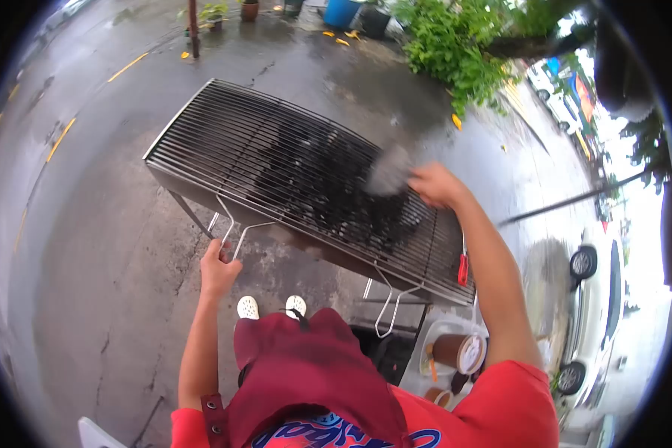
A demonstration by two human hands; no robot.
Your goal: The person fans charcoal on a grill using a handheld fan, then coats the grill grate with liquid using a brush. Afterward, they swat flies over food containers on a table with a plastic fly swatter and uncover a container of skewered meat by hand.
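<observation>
A long metal charcoal grill stands before me, with a barred grate on top. Black charcoal shows between the bars, mostly at the middle and right. My left hand is closed around the left wire handle of the grate, at the near side. Over the right part of the grate, my right hand grips a grey, flat, rounded thing, smeared by motion; its exact kind cannot be made out. A second wire handle hangs free at the near right.
A red-handled tool lies at the grill's right end. Below it, a clear plastic tub holds a brown container. Leafy plants and a blue pot stand beyond. A white car is parked at right on wet pavement.
</observation>
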